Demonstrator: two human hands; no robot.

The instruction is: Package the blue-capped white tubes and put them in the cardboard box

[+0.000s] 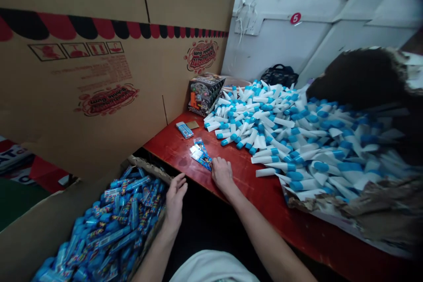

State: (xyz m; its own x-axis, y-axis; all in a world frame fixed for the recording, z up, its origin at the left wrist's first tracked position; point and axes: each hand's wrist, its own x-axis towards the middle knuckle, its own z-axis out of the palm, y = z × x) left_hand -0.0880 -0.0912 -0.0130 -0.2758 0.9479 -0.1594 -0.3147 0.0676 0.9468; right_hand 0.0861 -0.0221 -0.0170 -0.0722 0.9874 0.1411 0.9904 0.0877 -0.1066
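Note:
My right hand [223, 174] is on the red tabletop, its fingers drawn together at the near end of some flat, shiny blue printed wrappers [201, 154]. What the fingertips pinch is partly hidden. My left hand [176, 198] hovers between the table edge and the carton, fingers slightly apart, with nothing in it. Below and left of it, an open carton [150, 164] holds many blue tubes in printed wrappers [122, 211]. Farther back on the table lies a small stack of light-blue printed wrappers [184, 130].
White tubes with blue caps [264, 119] form a large heap on the right, partly in a torn carton [357, 224]. A printed display box [205, 93] stands at the back. A tall cardboard panel [155, 70] walls off the left, and a dark bag [280, 75] sits behind the heap.

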